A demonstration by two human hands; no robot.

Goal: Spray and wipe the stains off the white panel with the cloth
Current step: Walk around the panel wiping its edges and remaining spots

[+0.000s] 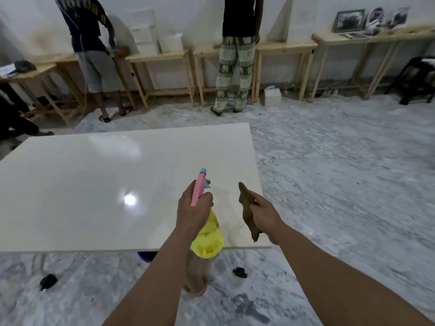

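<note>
A large glossy white panel (94, 184) lies flat in front of me, low over the marble floor. My left hand (193, 210) grips a spray bottle (208, 236) with a yellow body and a pink and blue head, the nozzle aimed over the panel's near right part. Just to the right, my right hand (264, 215) holds a brown cloth (247, 208) above the panel's near right corner. A faint yellowish stain (233, 229) shows on the panel between the two hands.
Two people (237, 55) stand at wooden tables (160, 60) along the far wall. Small black objects (48, 281) and a blue thing (146, 255) lie on the floor by the panel's near edge. A dark chair (416, 78) stands far right.
</note>
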